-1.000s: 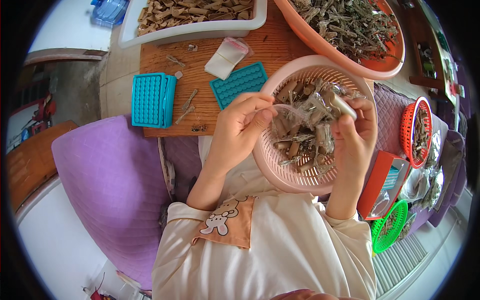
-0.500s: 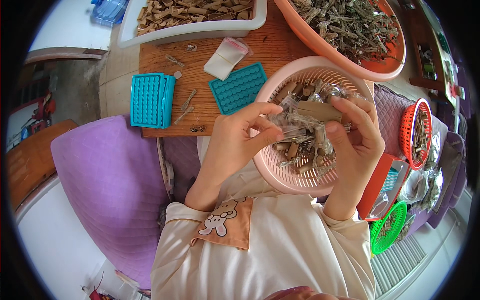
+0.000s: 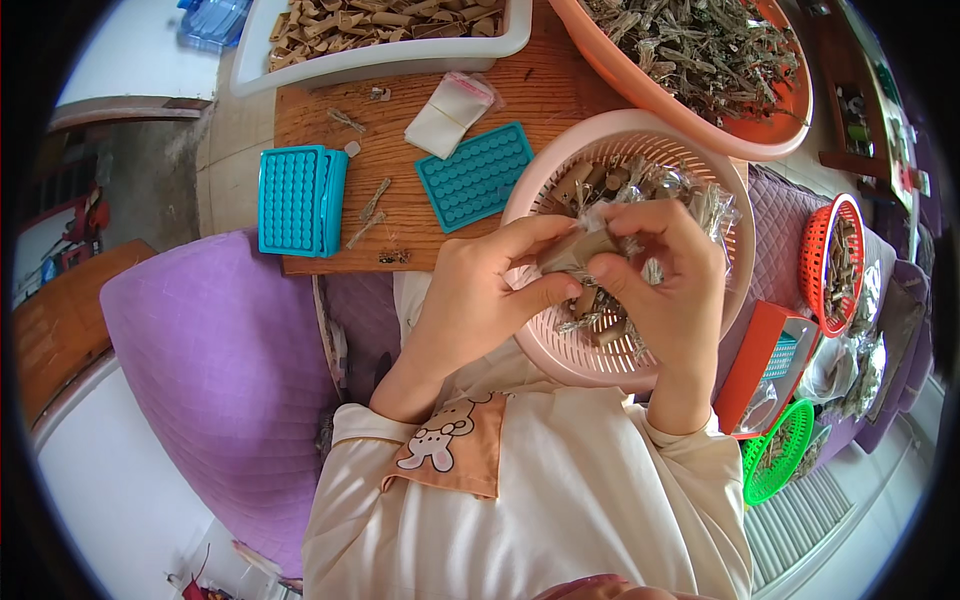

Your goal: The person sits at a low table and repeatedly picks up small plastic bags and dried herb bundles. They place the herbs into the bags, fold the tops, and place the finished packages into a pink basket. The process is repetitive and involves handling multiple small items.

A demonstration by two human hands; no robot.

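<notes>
Above the pink basket (image 3: 540,350), my hands meet at a folded brown paper piece (image 3: 577,252) with a clear plastic bag (image 3: 597,217) crinkled around its upper side. My left hand (image 3: 480,280) pinches its left end between thumb and fingers. The fingers of my right hand (image 3: 670,270) curl over the right end, thumb pressed to the front. How far the paper sits inside the bag cannot be made out. Under my hands, the basket holds brown rolls (image 3: 610,330) and twisted clear wrappers (image 3: 715,210).
On the wooden table (image 3: 380,100) lie teal ridged trays (image 3: 292,203), another teal tray (image 3: 475,178) and a stack of clear bags (image 3: 448,115). Behind stand a white bin (image 3: 380,65) of brown pieces and an orange basin (image 3: 790,140). Red (image 3: 815,260) and green (image 3: 785,455) baskets sit right.
My right hand has moved left, bringing the brown paper piece to my left hand and the clear bag. The fingers of both hands now close around it together.
</notes>
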